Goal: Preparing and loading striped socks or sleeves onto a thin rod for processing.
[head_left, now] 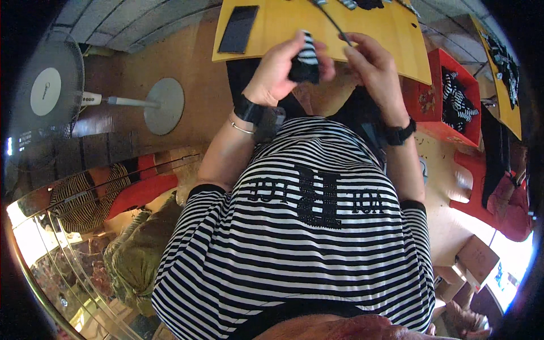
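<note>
My left hand (275, 71) is closed around a small black-and-white striped knit piece (306, 56), just off the near edge of the yellow table (289, 28). Its fingers are partly blurred and partly hidden by the fabric. Between the thumb and fingers of my right hand (375, 68) is the end of a thin dark rod (333, 22), which slants away over the tabletop to the upper left. The knit piece and the rod are apart. I cannot make out the rod's far end, which leaves the picture.
A dark phone (238, 29) lies on the table's left part. More striped knit pieces (347, 3) are at the far edge. To the right stands a red box (439, 122) holding striped knits, beside another yellow table (504, 79). A fan (164, 106) stands at left.
</note>
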Motion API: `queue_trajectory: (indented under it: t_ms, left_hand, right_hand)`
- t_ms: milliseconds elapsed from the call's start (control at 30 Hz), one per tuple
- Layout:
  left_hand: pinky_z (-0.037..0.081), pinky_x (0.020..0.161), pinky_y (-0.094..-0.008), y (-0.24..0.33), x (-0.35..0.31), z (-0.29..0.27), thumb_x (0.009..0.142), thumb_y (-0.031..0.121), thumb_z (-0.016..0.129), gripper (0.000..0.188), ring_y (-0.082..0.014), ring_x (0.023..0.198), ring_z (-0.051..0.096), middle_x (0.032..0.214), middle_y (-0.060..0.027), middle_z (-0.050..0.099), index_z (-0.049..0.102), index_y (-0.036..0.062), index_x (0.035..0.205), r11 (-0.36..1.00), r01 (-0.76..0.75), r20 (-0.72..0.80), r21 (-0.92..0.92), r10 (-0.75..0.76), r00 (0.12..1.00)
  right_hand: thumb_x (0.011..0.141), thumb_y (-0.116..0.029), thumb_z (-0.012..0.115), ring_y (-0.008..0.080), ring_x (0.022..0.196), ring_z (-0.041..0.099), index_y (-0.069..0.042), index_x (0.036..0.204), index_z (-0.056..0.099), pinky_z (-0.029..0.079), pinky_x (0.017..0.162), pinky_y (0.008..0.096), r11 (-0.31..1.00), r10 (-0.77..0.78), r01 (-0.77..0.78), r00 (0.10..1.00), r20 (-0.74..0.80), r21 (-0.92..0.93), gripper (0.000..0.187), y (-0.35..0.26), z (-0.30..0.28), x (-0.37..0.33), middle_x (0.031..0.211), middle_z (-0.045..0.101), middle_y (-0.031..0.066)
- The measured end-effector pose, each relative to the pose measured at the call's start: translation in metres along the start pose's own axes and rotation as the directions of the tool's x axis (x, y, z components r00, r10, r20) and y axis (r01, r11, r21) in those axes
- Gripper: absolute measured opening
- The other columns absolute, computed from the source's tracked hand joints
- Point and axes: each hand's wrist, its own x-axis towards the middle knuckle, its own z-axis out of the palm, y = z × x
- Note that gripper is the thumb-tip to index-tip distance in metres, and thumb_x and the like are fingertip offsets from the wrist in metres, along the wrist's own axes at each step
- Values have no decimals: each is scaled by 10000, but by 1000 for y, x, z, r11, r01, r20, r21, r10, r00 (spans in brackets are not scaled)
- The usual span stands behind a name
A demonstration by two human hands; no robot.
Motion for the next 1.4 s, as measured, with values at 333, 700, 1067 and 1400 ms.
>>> queue_trajectory:
  t_ms: [333,700,1067,1400]
  left_hand:
    - [447,981,-527,33,0,-30,1013,364,355,416,-379,1056,588,1114,-224,609,516,-10,1100,810,-516,-324,-278,426,845]
    - [454,963,-553,29,1,-11,987,420,412,430,-395,1063,581,1097,-249,599,478,35,1167,804,-548,-296,-232,478,827]
    - [453,958,-551,20,10,-10,986,384,444,388,-335,995,595,990,-174,620,542,11,1023,738,-584,-292,-337,508,811]
    - [450,972,-544,26,5,1,992,408,409,415,-366,1002,597,1036,-200,613,537,13,996,746,-620,-350,-243,528,773]
  right_hand:
    - [943,-45,525,47,540,457,-63,1193,628,367,474,196,949,315,-312,941,122,-41,271,-18,-10,-65,702,554,-10]
    - [870,21,577,120,612,564,-56,1139,656,476,579,249,951,27,7,994,108,-309,290,-23,2,-60,753,624,83]
    - [841,47,582,180,610,589,-51,1122,653,490,595,291,899,-38,30,999,-8,-437,306,-24,11,-59,727,614,113]
    - [819,67,589,218,650,626,-58,1131,651,498,606,325,883,-142,104,989,-48,-458,342,-28,12,-57,755,620,133]
